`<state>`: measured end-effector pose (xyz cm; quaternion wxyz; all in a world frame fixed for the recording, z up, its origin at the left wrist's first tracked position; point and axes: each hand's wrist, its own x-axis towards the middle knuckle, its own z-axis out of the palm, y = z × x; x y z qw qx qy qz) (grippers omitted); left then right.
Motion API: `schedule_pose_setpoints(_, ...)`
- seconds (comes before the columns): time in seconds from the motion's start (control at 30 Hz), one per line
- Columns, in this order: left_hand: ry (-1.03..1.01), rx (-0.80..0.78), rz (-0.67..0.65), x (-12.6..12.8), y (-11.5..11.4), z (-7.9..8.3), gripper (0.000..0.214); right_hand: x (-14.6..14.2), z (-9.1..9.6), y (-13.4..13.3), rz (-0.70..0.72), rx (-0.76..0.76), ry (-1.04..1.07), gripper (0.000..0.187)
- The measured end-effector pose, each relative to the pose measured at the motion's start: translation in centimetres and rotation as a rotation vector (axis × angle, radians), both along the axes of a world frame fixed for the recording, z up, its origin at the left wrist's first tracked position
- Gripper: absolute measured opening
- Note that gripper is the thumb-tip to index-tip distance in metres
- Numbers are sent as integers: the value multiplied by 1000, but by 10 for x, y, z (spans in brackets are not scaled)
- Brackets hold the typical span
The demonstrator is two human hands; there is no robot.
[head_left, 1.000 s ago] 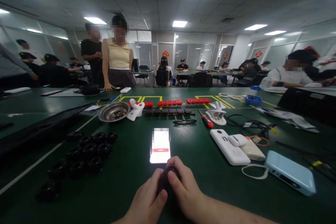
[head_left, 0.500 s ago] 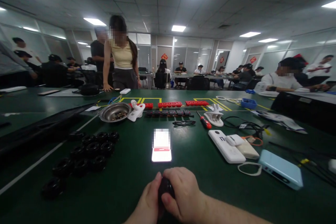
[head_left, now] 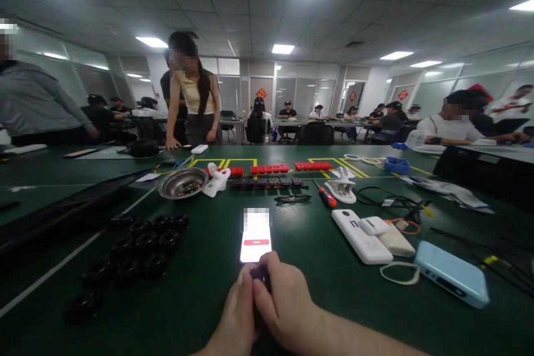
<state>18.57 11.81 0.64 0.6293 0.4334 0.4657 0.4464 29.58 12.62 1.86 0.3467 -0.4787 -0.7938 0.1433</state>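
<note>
Both of my hands meet over the near edge of the green table, around a small, dark, rounded object (head_left: 261, 276). Only its upper part shows; its kind cannot be made out. My left hand (head_left: 237, 308) is closed along its left side. From the right, the fingers of my right hand (head_left: 287, 295) wrap over it, with the thumb pressed against its near face. Just beyond my fingertips lies a phone (head_left: 256, 245) with a bright white screen and a red bar.
Several black ring-shaped parts (head_left: 146, 239) lie to the left, near a metal bowl (head_left: 167, 192) of small pieces. Red blocks (head_left: 270, 169), a red-black screwdriver (head_left: 326, 197), a white power bank (head_left: 361, 239) and a light blue box (head_left: 453, 272) lie ahead and right. A person (head_left: 196, 94) leans on the far edge.
My right hand has shifted slightly, and less of the dark object shows between my hands. A person in grey now stands at the far left. The leaning person has moved slightly.
</note>
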Motion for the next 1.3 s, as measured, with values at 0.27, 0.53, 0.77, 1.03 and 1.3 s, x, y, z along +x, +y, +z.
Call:
schedule_pose_setpoints(0.27, -133, -512, 52, 2, 2, 9, 45, -3, -15, 7, 17, 395, -227, 31)
schedule_pose_setpoints(0.53, 69, -729, -328, -20, -4, 32, 53, 0, -3, -15, 216, 281, -146, 29)
schedule_pose_setpoints(0.77, -26, 52, -80, -19, -4, -8, 50, 7, -4, -18, 140, -149, 175, 20)
schedule_pose_setpoints(1.03, 89, 26, -54, -17, 8, -19, 51, 12, -9, -6, 225, 61, -111, 22)
schedule_pose_setpoints(1.3, 141, 180, -167, -20, 8, -22, 48, 16, -13, -1, 194, -257, 166, 13)
